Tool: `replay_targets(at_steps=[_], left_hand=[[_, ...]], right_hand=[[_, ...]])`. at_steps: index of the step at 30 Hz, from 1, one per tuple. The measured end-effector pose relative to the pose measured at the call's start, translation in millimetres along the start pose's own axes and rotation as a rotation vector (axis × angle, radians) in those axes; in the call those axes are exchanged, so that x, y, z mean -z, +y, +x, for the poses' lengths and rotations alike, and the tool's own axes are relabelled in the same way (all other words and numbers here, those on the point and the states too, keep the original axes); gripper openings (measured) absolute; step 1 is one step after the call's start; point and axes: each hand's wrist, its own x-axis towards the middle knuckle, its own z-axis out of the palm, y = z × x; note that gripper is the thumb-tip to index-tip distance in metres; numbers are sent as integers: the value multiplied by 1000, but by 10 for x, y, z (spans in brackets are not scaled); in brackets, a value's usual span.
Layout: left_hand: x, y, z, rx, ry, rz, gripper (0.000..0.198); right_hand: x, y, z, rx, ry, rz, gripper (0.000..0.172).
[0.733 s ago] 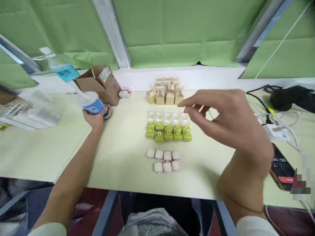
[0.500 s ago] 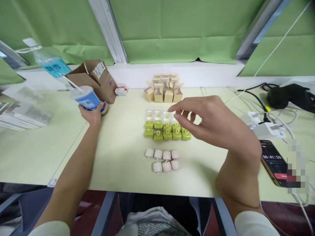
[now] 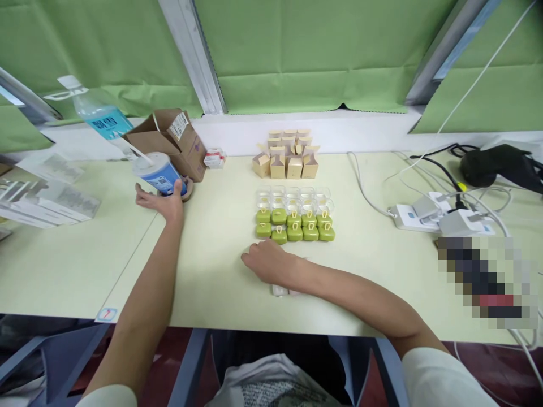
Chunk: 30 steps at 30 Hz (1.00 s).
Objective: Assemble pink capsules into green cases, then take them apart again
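Observation:
On the left, my left hand (image 3: 163,202) is beside a blue and white paper cup (image 3: 163,176) with a straw. Its fingers are spread, with the thumb up against the cup's side. At the table's middle, my right hand (image 3: 269,260) is low with its fingers curled, over the row of small pale pinkish-white caps (image 3: 279,290). Most of these pieces are hidden under the hand and forearm, and whatever the fingertips pinch cannot be seen. Just beyond lie two rows of small green pieces with yellow loops (image 3: 294,232).
Clear plastic shells (image 3: 293,199) stand behind the green pieces, small open tan boxes (image 3: 286,164) farther back. At left are a cardboard box (image 3: 186,144), a large bottle (image 3: 102,121) and white boxes (image 3: 63,206). Right holds a power strip (image 3: 418,217) and cables.
My right hand has come down and left from above the green pieces to the pale caps, its fingers curling. My left hand's fingers have spread away from the cup.

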Motion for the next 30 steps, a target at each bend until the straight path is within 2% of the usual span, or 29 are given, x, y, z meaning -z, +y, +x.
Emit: replay_targets(at_steps=[2,3,4,5,6,7,9,11,12,13,14,17,20,22,24,27,30], left_hand=[[63,104,-77,24,477,87,43],[95,187,-116,7,656,112,44],[121,297,-156,-34,736,116,42],[135,434,-199,-91,710,99,36],[133,598,-248,-158,613,64,28],[112,784,-303,-222,454,24,18],[9,1197,-431,-350,22,16,15],[-161,1612,-572,-479,-613,85,25],[-263,1797,-646,-538,-890,149,27],[-369,1958,-721,-587,-1071,241,25],[-476,2090,-797,-613,-1147,343,22],[-752,2295,-1019,-631,-1182,634,15],[-898,2282,-1175,-666,-1169,785,17],[-913,2234,-1218,-682,-1180,767,19],[-860,2202,-1208,-679,-1186,685,19],[-665,2226,-1117,-674,-1181,519,18],[-409,2307,-985,-674,-1095,304,12]], right_hand=[[-9,15,26,21,25,-22,29],[22,50,2,30,48,-28,26],[76,104,-49,36,79,-26,22],[148,175,-129,44,132,-8,22],[233,261,-235,42,209,27,27],[326,356,-366,46,294,95,31],[507,551,-672,41,522,302,34],[649,713,-992,35,807,526,35],[695,771,-1140,11,942,609,35],[724,810,-1274,-21,1054,676,36],[736,833,-1389,-57,1131,724,36],[713,833,-1602,-150,1224,771,33],[692,832,-1637,-185,1215,719,27],[698,860,-1604,-171,1184,673,24],[708,895,-1560,-149,1153,639,20],[710,926,-1513,-148,1154,609,15],[704,914,-1496,-139,1206,627,19]])
